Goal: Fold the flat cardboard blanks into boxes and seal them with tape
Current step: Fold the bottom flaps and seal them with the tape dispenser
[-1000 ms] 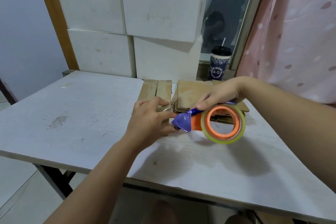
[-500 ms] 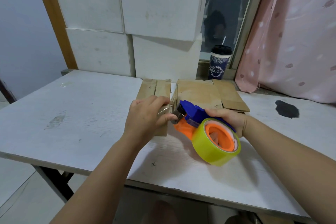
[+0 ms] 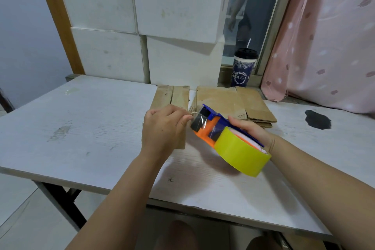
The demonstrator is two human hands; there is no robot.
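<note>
My right hand (image 3: 250, 130) grips a blue and orange tape dispenser (image 3: 211, 126) that carries a yellow-green tape roll (image 3: 241, 153), tilted above the white table (image 3: 81, 128). My left hand (image 3: 162, 128) pinches the loose end of the tape at the dispenser's black front roller. Under my left hand lies a narrow folded cardboard blank (image 3: 172, 96), partly hidden by it. A stack of flat cardboard blanks (image 3: 233, 101) lies just behind the dispenser.
White foam boxes (image 3: 172, 6) are stacked against the wall at the table's back. A dark drink cup with a straw (image 3: 243, 70) stands on the window sill. A pink curtain (image 3: 328, 36) hangs at the right. A black patch (image 3: 317, 119) marks the table.
My right hand has turned the dispenser so the roll's outer face shows and its front points toward my left hand. My left hand has shifted from the cardboard to the tape end.
</note>
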